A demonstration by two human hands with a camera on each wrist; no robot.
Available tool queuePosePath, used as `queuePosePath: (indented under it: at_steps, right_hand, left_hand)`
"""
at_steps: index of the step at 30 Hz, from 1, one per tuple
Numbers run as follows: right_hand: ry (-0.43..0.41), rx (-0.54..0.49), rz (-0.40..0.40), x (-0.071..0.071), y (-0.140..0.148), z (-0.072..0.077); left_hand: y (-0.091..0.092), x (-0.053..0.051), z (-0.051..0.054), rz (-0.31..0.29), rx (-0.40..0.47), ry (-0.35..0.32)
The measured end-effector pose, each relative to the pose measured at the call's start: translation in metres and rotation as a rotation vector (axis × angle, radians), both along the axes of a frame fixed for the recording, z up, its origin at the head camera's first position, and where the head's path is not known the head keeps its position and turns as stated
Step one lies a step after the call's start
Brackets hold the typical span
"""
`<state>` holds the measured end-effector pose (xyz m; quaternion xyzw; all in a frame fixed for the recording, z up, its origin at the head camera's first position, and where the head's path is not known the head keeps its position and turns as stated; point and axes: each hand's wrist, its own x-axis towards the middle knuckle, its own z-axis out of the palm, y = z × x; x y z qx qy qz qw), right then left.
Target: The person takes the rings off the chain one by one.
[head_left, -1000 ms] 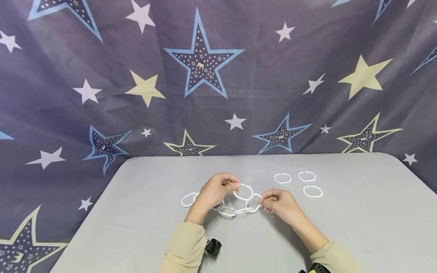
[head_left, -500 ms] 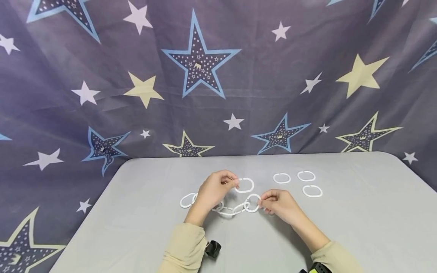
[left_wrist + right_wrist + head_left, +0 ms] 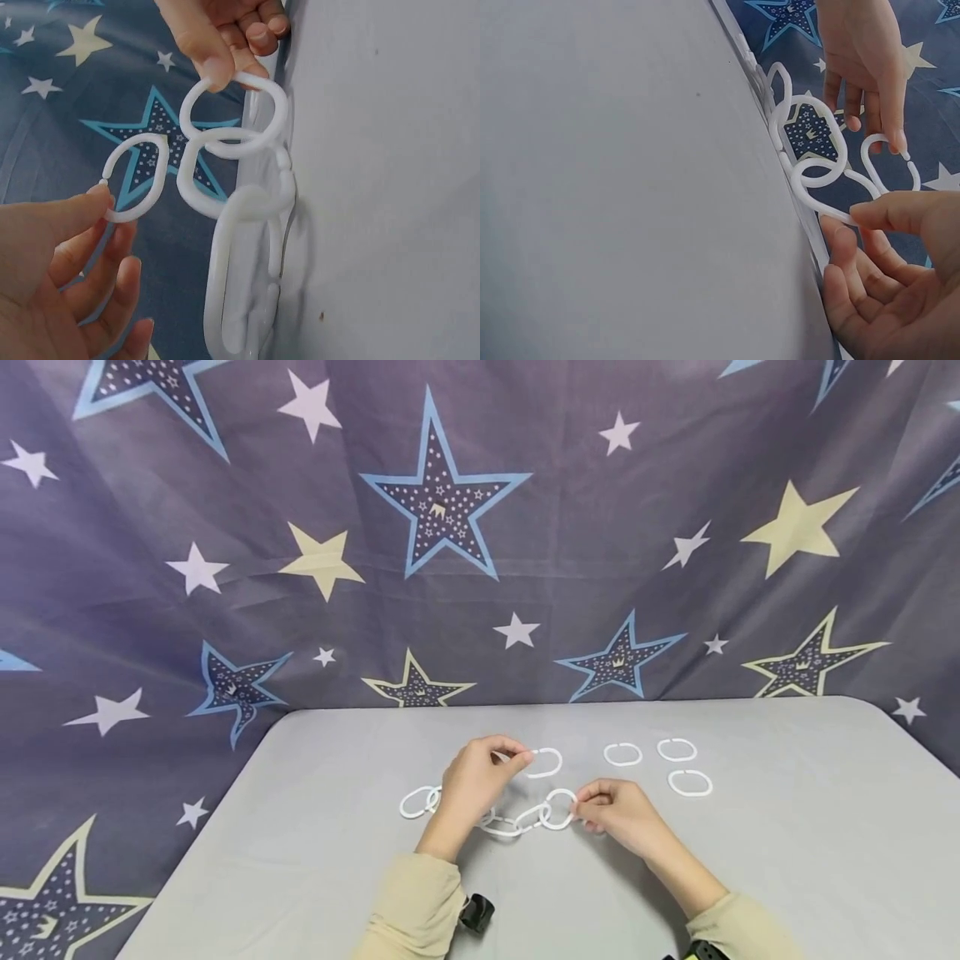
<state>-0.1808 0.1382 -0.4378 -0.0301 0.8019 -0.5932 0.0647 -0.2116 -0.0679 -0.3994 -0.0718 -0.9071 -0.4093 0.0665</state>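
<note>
My left hand (image 3: 476, 777) pinches one separate white plastic C-shaped chain link (image 3: 163, 169) between thumb and index finger; a small gap shows in the link's side. My right hand (image 3: 622, 814) pinches the end link (image 3: 282, 112) of a white chain (image 3: 501, 834). That chain runs left along the table, partly hidden behind the left hand and wrist, with its far end link (image 3: 402, 808) showing beyond. In the head view the separate link hangs above and apart from the end link. The right wrist view shows both links close together, partly behind the right thumb.
Three loose white links (image 3: 623, 765) lie on the grey-covered table (image 3: 787, 843), beyond and right of the right hand. A dark curtain with stars (image 3: 570, 527) hangs behind the table's back edge. A black wrist device (image 3: 477, 913) sits at the left sleeve.
The left hand has lifted its link up and away from the chain's end link, which it overlapped in the head view before. The right hand has stayed nearly still.
</note>
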Motion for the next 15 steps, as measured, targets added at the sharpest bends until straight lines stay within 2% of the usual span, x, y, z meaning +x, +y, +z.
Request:
queuePosePath:
  at_steps: [5, 15]
  right_hand:
    - [0.002, 0.003, 0.005, 0.0001, -0.0017, -0.0011]
    - [0.014, 0.025, 0.024, 0.0012, -0.0009, -0.0007]
  left_hand:
    - [0.0006, 0.0024, 0.0025, 0.045, 0.011, 0.019]
    - [0.0038, 0.0068, 0.0081, 0.046, -0.008, 0.032]
